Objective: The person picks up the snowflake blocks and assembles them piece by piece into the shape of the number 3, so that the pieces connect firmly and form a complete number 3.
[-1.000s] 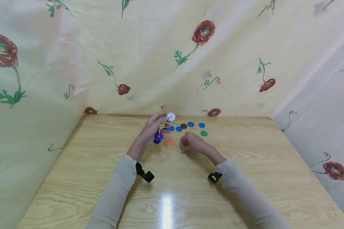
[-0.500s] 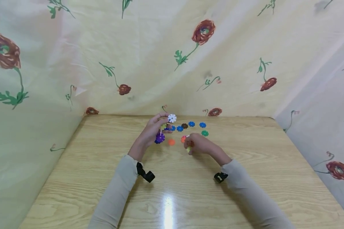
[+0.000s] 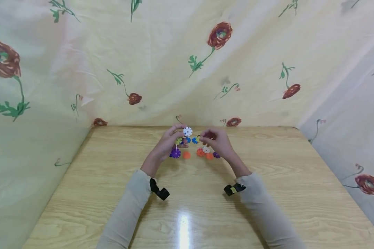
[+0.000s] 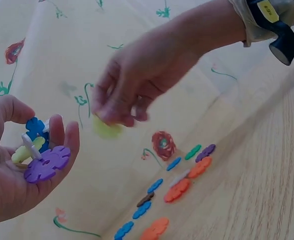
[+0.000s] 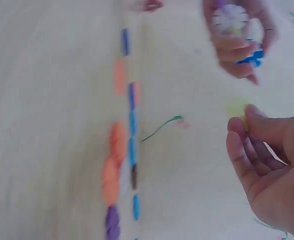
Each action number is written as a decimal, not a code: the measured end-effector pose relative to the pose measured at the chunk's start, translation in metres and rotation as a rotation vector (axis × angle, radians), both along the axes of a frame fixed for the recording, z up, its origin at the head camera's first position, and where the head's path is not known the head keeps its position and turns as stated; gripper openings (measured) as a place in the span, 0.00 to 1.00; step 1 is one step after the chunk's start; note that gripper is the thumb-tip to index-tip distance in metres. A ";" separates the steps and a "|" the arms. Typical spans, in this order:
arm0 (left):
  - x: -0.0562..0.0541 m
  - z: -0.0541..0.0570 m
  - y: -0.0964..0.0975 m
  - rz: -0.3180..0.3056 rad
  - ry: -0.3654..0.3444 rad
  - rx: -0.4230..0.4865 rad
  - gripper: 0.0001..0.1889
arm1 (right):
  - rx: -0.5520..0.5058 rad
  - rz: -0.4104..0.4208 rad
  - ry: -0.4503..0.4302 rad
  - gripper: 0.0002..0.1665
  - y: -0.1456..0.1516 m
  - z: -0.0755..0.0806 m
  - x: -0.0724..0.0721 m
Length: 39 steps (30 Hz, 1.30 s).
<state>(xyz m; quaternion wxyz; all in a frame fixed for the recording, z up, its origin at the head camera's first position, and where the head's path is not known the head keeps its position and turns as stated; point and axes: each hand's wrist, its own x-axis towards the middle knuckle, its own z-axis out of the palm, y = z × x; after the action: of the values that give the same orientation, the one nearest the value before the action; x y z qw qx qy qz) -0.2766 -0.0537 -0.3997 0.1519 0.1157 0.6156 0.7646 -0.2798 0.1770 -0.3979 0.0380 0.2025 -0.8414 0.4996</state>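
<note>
Cluster [image 4: 48, 165] of joined discs, held aloft above table [image 3: 143, 207], pinched and cradled by thumb and fingers of left hand [image 3: 165, 143]. Right of cluster and apart from it: yellow disc [image 4: 107, 130], blurred, pinched between thumb and fingertips of right hand [image 3: 219, 141]. Chief risk, by judgement: loss of yellow disc, through a hold on only a small part of its rim. Second risk: twisting or parting of cluster under a sideways push, through slotted joints and a light pinch. Third risk: scattering of loose discs [image 4: 178, 190], below and right of cluster, by a dropped piece or a low right hand. Edges: back of table, meeting sheet [image 3: 162, 62], beyond cluster. Open room: gap between cluster and yellow disc; bare table on near side of cluster. Height of cluster above table: impossible to tell.
</note>
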 end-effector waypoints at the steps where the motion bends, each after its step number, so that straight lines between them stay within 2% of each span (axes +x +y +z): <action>1: 0.000 -0.001 0.001 0.000 -0.004 0.000 0.22 | -0.047 -0.017 0.009 0.06 -0.002 0.003 0.000; 3: 0.000 -0.003 0.002 0.000 -0.009 0.000 0.22 | -0.112 -0.034 0.020 0.07 -0.005 0.007 0.002; 6: 0.000 -0.004 0.005 -0.006 -0.006 0.011 0.22 | -0.146 -0.049 0.019 0.08 -0.009 0.012 0.004; 10: 0.000 -0.006 0.009 -0.012 -0.024 0.023 0.21 | -0.135 -0.057 0.027 0.08 -0.017 0.022 0.016; 12: 0.000 -0.007 0.010 -0.006 -0.040 0.030 0.21 | -0.128 -0.054 0.039 0.07 -0.020 0.022 0.018; 17: 0.000 -0.009 0.012 0.033 -0.073 0.042 0.18 | -0.087 -0.046 0.119 0.06 -0.018 0.003 0.003; 21: 0.000 -0.010 0.016 0.057 -0.086 0.064 0.10 | -0.060 -0.024 0.232 0.06 -0.018 -0.001 0.002; 25: 0.000 -0.011 0.018 0.058 -0.067 0.094 0.01 | -0.072 0.026 0.300 0.05 -0.016 0.000 0.003; 29: 0.003 -0.011 0.020 0.040 -0.013 0.089 0.05 | -0.091 0.052 0.335 0.04 -0.015 0.000 0.004; 32: 0.004 -0.012 0.023 0.029 0.021 0.088 0.04 | -0.101 0.041 0.356 0.04 -0.015 -0.002 0.005; 35: 0.005 -0.013 0.023 0.039 0.019 0.081 0.02 | -0.102 0.010 0.340 0.04 -0.018 -0.004 0.005; 39: 0.004 -0.014 0.020 0.076 -0.015 0.034 0.02 | -0.062 -0.024 0.213 0.08 -0.021 -0.001 0.006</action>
<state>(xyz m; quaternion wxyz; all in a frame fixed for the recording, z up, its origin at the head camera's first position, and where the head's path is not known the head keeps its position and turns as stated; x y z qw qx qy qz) -0.2726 -0.0342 -0.4132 0.1254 0.0888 0.6053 0.7810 -0.2736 0.1558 -0.3984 0.1392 0.2430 -0.8192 0.5005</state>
